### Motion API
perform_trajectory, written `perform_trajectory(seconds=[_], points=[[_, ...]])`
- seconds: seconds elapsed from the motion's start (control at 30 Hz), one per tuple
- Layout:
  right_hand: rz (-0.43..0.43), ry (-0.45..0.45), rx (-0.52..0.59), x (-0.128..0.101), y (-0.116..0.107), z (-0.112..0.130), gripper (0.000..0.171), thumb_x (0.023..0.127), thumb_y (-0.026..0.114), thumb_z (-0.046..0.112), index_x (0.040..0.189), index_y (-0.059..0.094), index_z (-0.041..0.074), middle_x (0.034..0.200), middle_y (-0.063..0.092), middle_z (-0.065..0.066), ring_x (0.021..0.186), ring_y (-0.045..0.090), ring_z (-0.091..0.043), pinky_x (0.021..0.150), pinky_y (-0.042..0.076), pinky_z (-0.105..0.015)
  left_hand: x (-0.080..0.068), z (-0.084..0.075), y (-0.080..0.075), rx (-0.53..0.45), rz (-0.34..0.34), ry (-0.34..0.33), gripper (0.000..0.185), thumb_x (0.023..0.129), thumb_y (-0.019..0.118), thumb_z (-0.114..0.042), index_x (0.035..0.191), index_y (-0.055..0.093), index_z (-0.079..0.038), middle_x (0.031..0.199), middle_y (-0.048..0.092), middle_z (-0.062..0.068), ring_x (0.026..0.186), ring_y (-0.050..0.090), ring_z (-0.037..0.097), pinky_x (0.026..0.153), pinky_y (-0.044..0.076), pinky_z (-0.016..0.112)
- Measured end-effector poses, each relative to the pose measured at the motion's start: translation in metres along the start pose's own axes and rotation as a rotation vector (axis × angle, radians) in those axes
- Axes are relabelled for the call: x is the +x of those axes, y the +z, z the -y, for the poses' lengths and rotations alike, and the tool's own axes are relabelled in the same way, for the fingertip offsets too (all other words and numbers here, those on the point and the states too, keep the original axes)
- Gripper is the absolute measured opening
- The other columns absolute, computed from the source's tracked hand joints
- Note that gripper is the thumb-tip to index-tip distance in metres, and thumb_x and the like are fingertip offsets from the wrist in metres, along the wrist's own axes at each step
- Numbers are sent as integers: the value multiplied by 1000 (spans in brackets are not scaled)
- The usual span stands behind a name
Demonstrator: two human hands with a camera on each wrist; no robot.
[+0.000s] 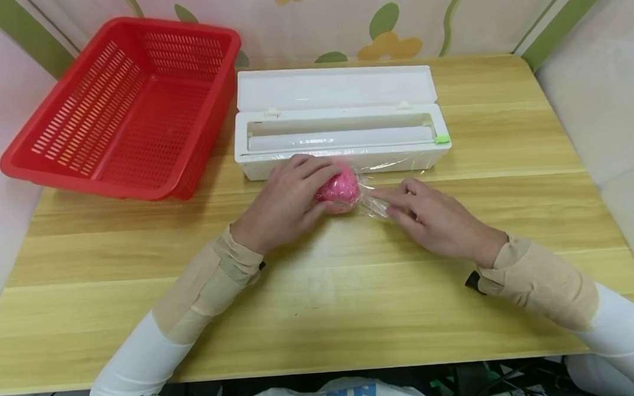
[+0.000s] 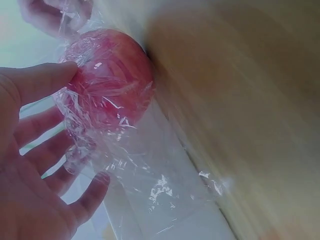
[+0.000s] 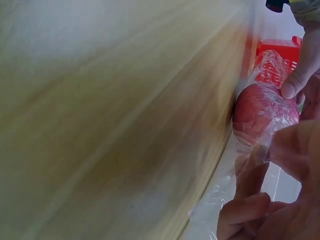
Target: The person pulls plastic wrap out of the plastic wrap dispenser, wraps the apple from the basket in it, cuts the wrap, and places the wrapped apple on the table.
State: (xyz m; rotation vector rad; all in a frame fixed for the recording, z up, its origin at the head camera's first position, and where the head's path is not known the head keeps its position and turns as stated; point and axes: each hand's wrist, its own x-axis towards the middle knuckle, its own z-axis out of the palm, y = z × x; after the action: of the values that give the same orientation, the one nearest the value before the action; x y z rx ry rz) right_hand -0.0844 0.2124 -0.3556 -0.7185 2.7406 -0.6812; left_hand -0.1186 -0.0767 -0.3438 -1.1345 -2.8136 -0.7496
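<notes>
A round pink-red apple [image 1: 343, 190] sits at the front of a white cling film dispenser, wrapped in crinkled clear film. My left hand [image 1: 295, 202] holds it from the left; in the left wrist view the thumb presses its side and the fingers spread behind, against the film. To the right of the apple, my right hand [image 1: 437, 221] pinches a bunched end of the cling film [image 1: 373, 205] between thumb and finger. A loose sheet of film [image 2: 160, 187] trails off the apple in the left wrist view.
The white dispenser [image 1: 257, 166] has its lid [image 1: 336, 88] flipped back, showing the film roll [image 1: 341, 139]. A green slider [image 1: 442, 139] sits at its right end. At the back left stands a red perforated basket [image 1: 208, 129] on the wooden table [image 1: 311, 316]. A flowered cloth [image 1: 320, 26] hangs behind.
</notes>
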Motion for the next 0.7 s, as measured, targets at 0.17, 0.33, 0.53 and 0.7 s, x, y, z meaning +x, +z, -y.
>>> perform_trajectory(seconds=[0.17, 0.33, 0.53, 0.7], points=[[-2, -44, -134, 0, 2, 7, 66, 100, 72, 43, 160, 44, 37, 115, 56, -5, 68, 44, -10, 54, 40, -25, 0, 0, -2, 8, 13, -10, 58, 96, 79, -26, 149, 59, -10, 152, 60, 9, 139, 52, 30, 120, 40, 54], [-70, -83, -204, 2, 6, 8, 74, 92, 83, 31, 158, 50, 24, 114, 58, -8, 66, 50, -11, 48, 41, -22, 0, -1, -3, 11, 21, -16, 56, 97, 77, -24, 149, 59, -10, 150, 61, 8, 138, 53, 30, 121, 39, 53], [-174, -87, -246, 2, 10, 2, 71, 88, 87, 24, 149, 52, 15, 111, 60, -10, 76, 62, -18, 46, 40, -22, 1, -2, -5, 19, 24, -12, 57, 97, 77, -25, 149, 59, -10, 150, 62, 8, 138, 51, 29, 116, 43, 52], [-198, -87, -275, 2, 11, -2, 57, 89, 86, 24, 142, 65, 18, 109, 57, -8, 65, 48, -13, 45, 37, -22, 3, -1, -4, 39, 23, -12, 58, 97, 77, -26, 150, 58, -9, 151, 61, 9, 139, 49, 30, 117, 43, 51]])
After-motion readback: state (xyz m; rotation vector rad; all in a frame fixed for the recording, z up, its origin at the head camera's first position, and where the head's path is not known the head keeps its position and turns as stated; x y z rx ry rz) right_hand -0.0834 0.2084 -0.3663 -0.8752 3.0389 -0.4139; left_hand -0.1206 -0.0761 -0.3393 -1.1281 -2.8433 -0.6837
